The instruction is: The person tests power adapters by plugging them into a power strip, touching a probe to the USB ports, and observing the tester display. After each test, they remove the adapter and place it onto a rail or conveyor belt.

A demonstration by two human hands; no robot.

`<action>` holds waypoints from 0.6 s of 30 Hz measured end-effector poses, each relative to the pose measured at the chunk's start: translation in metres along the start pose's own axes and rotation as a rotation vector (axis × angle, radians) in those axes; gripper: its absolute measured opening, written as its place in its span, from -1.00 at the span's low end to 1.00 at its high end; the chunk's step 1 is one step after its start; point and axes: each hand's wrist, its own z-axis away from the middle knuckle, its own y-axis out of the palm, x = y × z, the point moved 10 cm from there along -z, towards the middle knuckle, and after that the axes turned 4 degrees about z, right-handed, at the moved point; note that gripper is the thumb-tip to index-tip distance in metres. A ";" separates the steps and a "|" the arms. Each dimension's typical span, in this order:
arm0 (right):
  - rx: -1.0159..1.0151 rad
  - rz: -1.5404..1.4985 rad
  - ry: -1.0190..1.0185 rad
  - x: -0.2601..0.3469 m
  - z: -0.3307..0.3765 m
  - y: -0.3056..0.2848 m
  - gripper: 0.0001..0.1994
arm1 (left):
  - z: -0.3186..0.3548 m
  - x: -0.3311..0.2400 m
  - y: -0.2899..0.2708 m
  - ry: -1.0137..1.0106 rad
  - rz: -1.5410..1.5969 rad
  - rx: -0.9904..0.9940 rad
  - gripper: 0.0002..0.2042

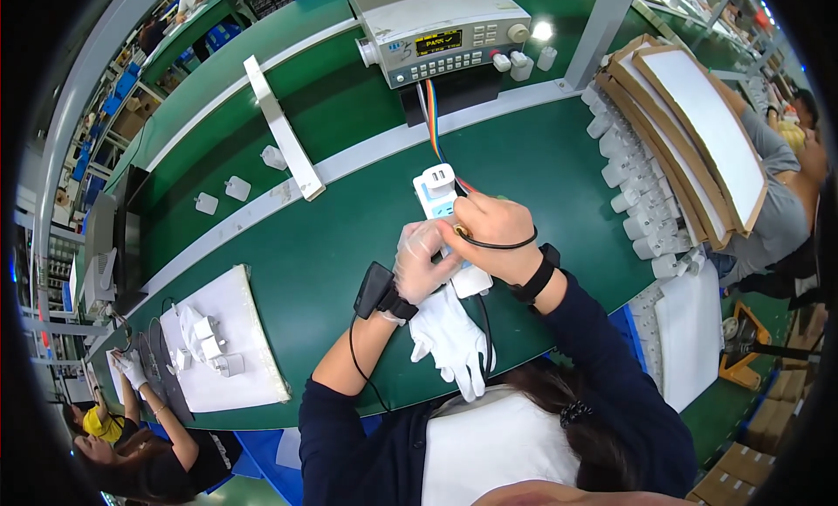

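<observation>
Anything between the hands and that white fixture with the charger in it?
Nothing visible. The right hand rests directly on the white test fixture, and the left hand touches its lower end. A black cord loops over the right hand, but it does not separate either hand from the fixture.

On a green bench, the gloved left hand steadies a white rectangular fixture block while the bare right hand presses a thin black cable onto it.

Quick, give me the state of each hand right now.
Left hand: in a clear glove, curled on the white test fixture.
Right hand: closed, pinching a small brass-tipped plug with a black cable.
</observation>
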 end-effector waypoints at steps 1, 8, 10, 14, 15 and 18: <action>-0.058 -0.035 -0.029 0.001 -0.002 -0.009 -0.74 | -0.002 0.002 0.001 0.013 0.000 0.018 -0.55; -0.174 -0.475 -0.076 -0.006 -0.054 -0.069 -0.82 | -0.003 0.015 0.012 -0.101 0.235 0.130 -0.53; 0.100 -0.816 0.258 -0.039 -0.062 -0.021 -0.84 | -0.002 0.019 -0.011 -0.177 0.597 -0.103 -0.52; 0.373 -0.930 0.362 -0.064 -0.056 0.035 -0.82 | -0.037 0.018 -0.090 -0.122 0.727 -0.415 -0.52; 0.378 -0.933 0.356 -0.069 -0.057 0.040 -0.82 | -0.047 0.025 -0.113 -0.122 0.566 -0.489 -0.53; 0.376 -0.511 0.073 -0.068 -0.066 0.042 -0.81 | -0.076 0.067 -0.160 -0.118 -0.055 -0.417 -0.57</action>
